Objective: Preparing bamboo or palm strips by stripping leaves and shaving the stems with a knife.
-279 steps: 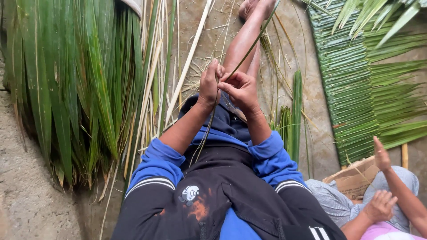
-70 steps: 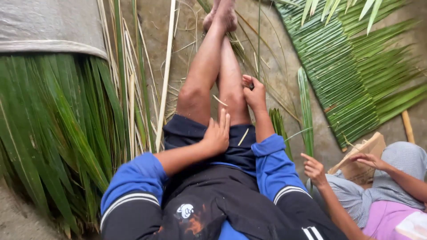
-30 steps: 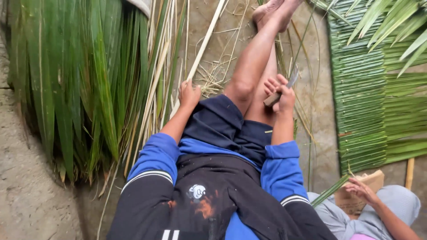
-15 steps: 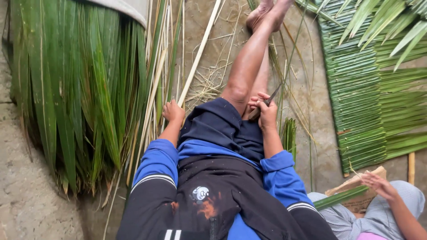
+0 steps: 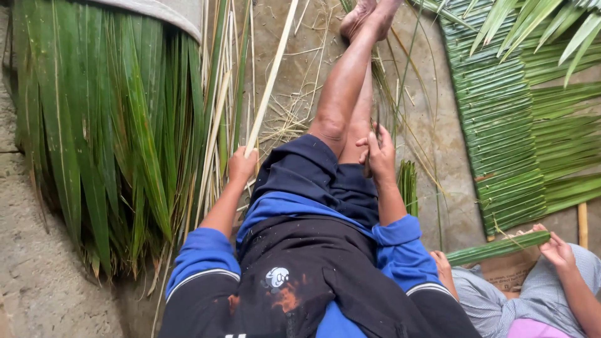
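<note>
Left hand [image 5: 241,164] now lower on pale stalk [image 5: 270,81], right hand [image 5: 377,152] unmoved.

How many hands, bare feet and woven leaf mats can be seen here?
Wearer's hands: 2, left hand and right hand
Neighbour's hands: 2
Bare feet: 2
Green woven palm-leaf mats: 1
Total: 7

A woven palm-leaf mat [image 5: 501,125] lies right, near another person's hand [image 5: 556,250] holding a folded leaf [image 5: 494,248].
</note>
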